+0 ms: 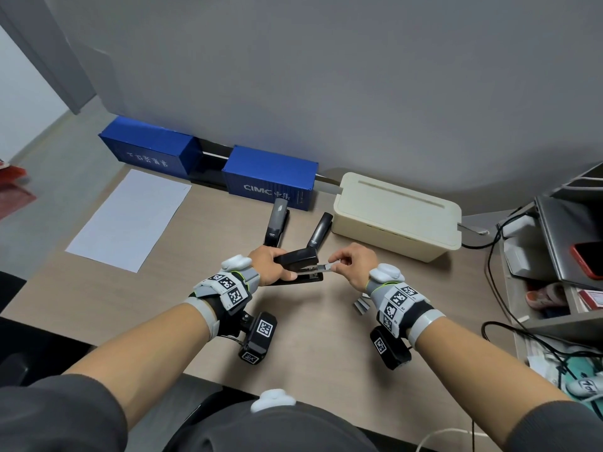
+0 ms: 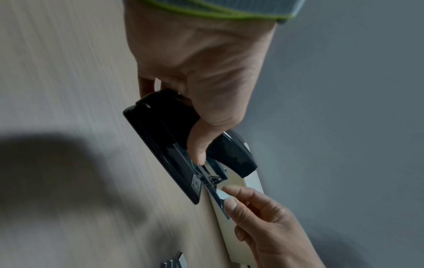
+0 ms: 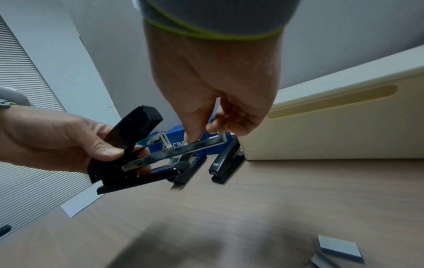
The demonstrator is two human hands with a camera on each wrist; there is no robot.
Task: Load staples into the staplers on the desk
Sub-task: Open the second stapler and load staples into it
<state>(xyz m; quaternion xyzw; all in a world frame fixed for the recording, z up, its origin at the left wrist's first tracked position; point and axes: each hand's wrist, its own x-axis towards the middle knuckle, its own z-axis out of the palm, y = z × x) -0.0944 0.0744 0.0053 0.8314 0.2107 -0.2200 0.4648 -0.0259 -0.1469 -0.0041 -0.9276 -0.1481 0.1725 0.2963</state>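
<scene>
My left hand (image 1: 277, 265) grips a black stapler (image 1: 298, 257) just above the desk, its lid swung up (image 3: 142, 123). The chrome magazine (image 3: 195, 146) sticks out to the right. My right hand (image 1: 342, 261) pinches the magazine's front end between thumb and forefinger (image 3: 197, 134). I cannot tell whether staples lie under the fingers. In the left wrist view the same stapler (image 2: 165, 145) is held by my left hand (image 2: 199, 127), and my right hand (image 2: 229, 196) is at the magazine tip. Loose staple strips (image 1: 362, 305) lie near my right wrist.
Two more black staplers (image 1: 277, 223) (image 1: 321, 231) lie shut behind the held one. A cream box (image 1: 398, 216) stands at the back right, two blue container boxes (image 1: 270, 177) against the wall, and a white sheet (image 1: 130, 220) at the left. A shelf with cables and a red phone (image 1: 587, 259) is at the right.
</scene>
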